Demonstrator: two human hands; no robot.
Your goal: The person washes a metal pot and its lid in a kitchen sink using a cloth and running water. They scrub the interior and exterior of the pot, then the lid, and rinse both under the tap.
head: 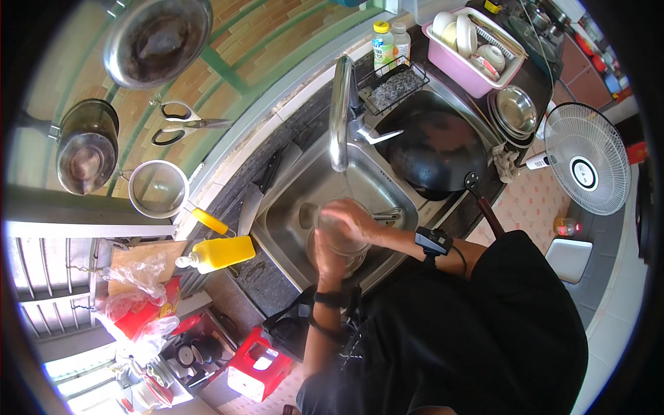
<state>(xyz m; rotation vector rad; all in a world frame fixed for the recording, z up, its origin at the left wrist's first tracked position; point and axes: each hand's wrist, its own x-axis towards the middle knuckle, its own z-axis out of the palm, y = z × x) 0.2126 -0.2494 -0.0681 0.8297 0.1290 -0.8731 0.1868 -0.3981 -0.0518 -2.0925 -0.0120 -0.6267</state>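
Note:
Over the left basin of a steel double sink (386,181), my left hand (329,257) and my right hand (346,220) are at a round, see-through bowl (357,244). My left hand lies along its side; my right hand, blurred, is at its upper edge, with the fingers bent. More round dishes (354,268) show under the bowl, partly hidden by it. Beyond my hands is the chrome faucet (340,119), its spout over this basin. Metal utensils (388,215) lie in the basin beside my right wrist. A black wok (436,150) rests upside down over the other basin.
Knives (251,207) lie along the sink's left edge, near a yellow squeeze bottle (223,254). A wire caddy (397,91) stands behind the faucet. To the right are a pink dish tub (467,67), stacked metal bowls (513,111) and a fan (585,174). A red stool (259,365) stands below left.

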